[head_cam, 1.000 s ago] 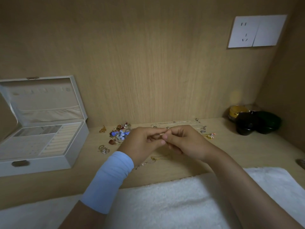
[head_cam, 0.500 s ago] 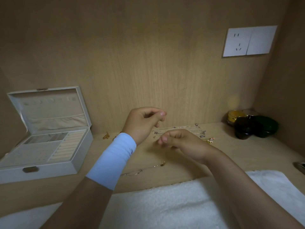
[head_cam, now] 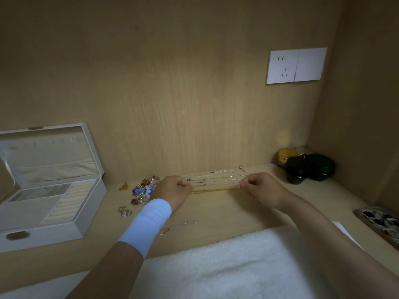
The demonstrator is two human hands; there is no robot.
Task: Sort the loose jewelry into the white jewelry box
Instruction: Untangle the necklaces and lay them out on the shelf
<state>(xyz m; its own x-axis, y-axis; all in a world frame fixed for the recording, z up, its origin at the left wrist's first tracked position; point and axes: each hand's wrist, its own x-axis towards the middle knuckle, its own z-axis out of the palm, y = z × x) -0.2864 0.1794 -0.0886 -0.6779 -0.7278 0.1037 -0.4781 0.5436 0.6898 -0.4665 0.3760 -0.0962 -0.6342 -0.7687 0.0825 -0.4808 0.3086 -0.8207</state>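
chain [head_cam: 213, 190] taut near the shelf's [head_cam: 226, 212] back edge
left hand [head_cam: 172, 190] and right hand [head_cam: 262, 188] pinch its ends; slack could snag the necklaces [head_cam: 216, 176] behind it, well short of the box [head_cam: 43, 236] at the left edge.

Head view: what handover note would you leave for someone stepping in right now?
The left hand and right hand each pinch an end of a gold chain, stretched straight between them.
The box is open at left; no jewelry visible inside.
Thin chains lie in rows just behind the gold one; a mixed pile, rings and a near chain lie loose on the desk.
Done: chains straightened. Left: move everything into the box.
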